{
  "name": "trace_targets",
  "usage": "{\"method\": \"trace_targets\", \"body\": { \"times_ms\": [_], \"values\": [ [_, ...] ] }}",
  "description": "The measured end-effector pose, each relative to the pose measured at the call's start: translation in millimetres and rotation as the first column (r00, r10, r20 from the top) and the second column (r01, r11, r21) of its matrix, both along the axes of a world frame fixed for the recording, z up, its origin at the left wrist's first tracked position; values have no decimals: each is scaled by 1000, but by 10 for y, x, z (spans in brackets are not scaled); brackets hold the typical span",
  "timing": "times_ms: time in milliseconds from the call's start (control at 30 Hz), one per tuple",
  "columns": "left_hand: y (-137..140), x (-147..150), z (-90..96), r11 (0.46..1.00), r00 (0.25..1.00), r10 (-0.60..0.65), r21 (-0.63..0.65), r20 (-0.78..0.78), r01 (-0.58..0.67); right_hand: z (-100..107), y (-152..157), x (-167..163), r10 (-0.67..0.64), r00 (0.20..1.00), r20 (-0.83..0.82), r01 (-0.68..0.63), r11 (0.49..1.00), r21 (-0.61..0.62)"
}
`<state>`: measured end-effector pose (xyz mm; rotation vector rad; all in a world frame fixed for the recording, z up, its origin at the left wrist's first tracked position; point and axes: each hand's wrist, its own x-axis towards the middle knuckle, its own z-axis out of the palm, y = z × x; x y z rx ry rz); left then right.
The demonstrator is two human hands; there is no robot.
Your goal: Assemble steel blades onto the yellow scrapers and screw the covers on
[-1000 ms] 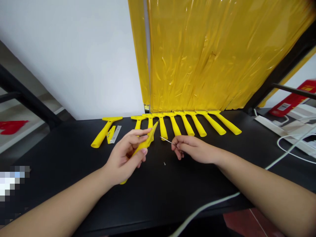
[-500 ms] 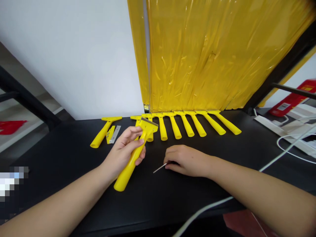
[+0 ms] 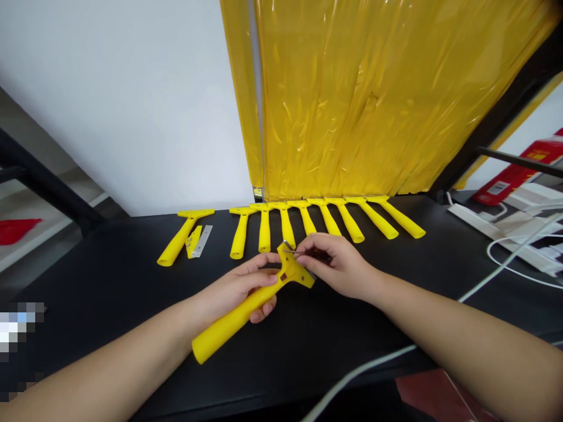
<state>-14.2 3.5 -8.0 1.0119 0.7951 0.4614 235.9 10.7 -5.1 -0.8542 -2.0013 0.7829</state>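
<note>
My left hand (image 3: 246,287) is wrapped round the neck of a yellow scraper (image 3: 229,319), its handle slanting down to the left. The head, with small holes and a metal blade edge, points up to the right. In my right hand (image 3: 336,264) is a thin metal tool (image 3: 289,252), pinched between the fingers. Its tip lies at the upper end of the scraper's head; the grip end is hidden by my fingers. Behind my left hand, a yellow scraper handle (image 3: 178,237), a small yellow plate (image 3: 192,241) with screws and a flat metal blade (image 3: 203,241) lie on the table.
Several yellow scrapers (image 3: 331,220) lie in a row along the back of the black table (image 3: 109,275). A pale cable (image 3: 373,369) crosses the front right. White boxes (image 3: 523,234) and a red package (image 3: 501,181) stand right. Yellow sheeting (image 3: 334,105) hangs behind.
My left hand has turned the scraper so that its head tilts right and lower. My right hand has risen from the table and brought the thin metal tool to the scraper's head.
</note>
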Motion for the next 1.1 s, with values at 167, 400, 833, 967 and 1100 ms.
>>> {"method": "trace_targets", "body": {
  "times_ms": [167,400,833,967,1100],
  "values": [
    [-30,24,3,997,997,-73,-12,16,74,-23,17,-37,57,998,30,-59,996,62],
    [-63,57,19,999,999,-33,13,6,33,11,-22,-57,66,997,49,-72,990,119],
    [-138,101,18,981,998,67,181,-18,-62,-61,4,-41,18,999,-50,-24,990,-142],
    [-98,89,81,929,965,258,260,53,-262,-55,18,10,5,1000,-27,-7,995,-101],
    [-62,48,151,865,916,382,302,122,-401,-35,47,69,-20,997,79,20,1000,4]
  ]
}}
